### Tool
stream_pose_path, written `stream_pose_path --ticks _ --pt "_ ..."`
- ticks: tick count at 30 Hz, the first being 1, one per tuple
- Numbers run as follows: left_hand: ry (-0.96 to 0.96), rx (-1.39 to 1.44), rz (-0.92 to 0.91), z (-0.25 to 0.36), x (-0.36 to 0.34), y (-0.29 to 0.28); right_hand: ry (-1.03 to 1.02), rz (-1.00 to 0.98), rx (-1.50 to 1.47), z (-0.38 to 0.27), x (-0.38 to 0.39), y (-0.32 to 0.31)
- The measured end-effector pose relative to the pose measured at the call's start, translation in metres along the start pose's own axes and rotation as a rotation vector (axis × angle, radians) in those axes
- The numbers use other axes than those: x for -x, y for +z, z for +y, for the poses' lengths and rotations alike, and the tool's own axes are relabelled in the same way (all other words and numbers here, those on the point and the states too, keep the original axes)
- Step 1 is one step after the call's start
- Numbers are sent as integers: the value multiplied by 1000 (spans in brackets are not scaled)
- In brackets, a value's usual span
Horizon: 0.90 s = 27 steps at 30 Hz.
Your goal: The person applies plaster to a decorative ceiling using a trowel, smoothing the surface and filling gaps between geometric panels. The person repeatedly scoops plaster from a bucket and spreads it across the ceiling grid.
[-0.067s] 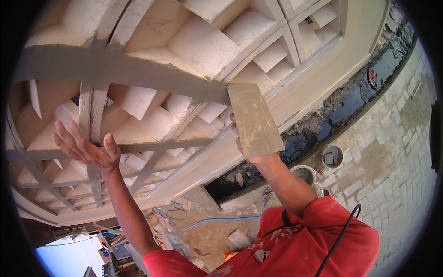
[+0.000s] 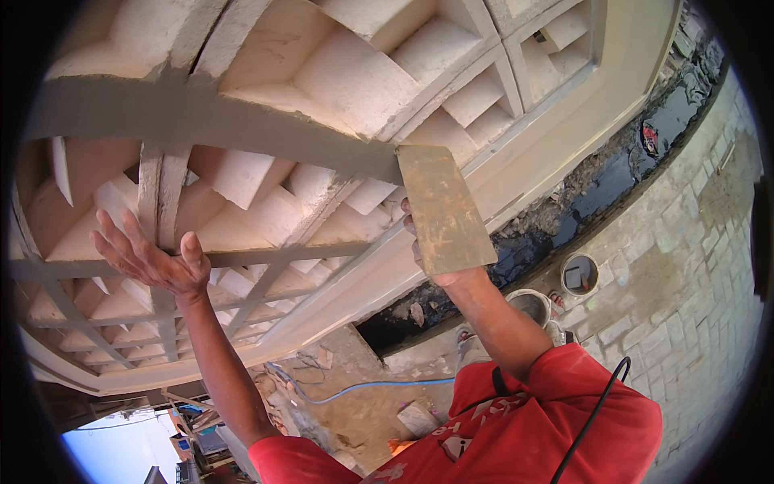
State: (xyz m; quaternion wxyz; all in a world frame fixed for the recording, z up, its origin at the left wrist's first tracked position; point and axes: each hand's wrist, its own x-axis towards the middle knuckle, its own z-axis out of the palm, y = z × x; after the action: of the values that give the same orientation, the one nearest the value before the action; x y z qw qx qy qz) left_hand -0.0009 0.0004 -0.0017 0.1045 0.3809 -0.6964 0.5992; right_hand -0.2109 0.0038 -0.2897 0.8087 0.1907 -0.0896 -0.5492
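Observation:
My right hand (image 2: 410, 229) grips a flat rectangular plastering trowel (image 2: 445, 211) from behind; its handle is hidden. The blade is smeared with grey-brown mortar, and its upper edge meets the end of a smooth grey mortar band (image 2: 266, 129). That band runs across a wall of pale openwork blocks (image 2: 355, 77) with deep slanted fins. Over at the left, my left hand (image 2: 157, 262) is raised with fingers spread and holds nothing. It is in front of the lattice, below the band; whether it touches the blocks I cannot tell.
A ditch with dark water (image 2: 556, 234) follows the wall's foot. Beside it stand two buckets, one with a grey thing inside (image 2: 596, 278) and one partly behind my right arm (image 2: 530, 295). A blue hose (image 2: 363, 390) lies on the dirt. Paving stones (image 2: 661, 298) stretch along the right.

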Motion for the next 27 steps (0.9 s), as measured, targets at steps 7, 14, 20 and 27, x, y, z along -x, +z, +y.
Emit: stream_pose_path --ticks 7,14,20,27 --pt "2 35 18 0 -5 -2 -5 70 -59 8 6 14" --pt "-20 46 23 -1 0 -1 18 -95 -10 -11 15 23" --pt "-80 107 69 -9 5 7 -181 18 499 -112 28 -25" --pt "-5 22 158 -12 5 17 -56 5 905 -163 35 -39"
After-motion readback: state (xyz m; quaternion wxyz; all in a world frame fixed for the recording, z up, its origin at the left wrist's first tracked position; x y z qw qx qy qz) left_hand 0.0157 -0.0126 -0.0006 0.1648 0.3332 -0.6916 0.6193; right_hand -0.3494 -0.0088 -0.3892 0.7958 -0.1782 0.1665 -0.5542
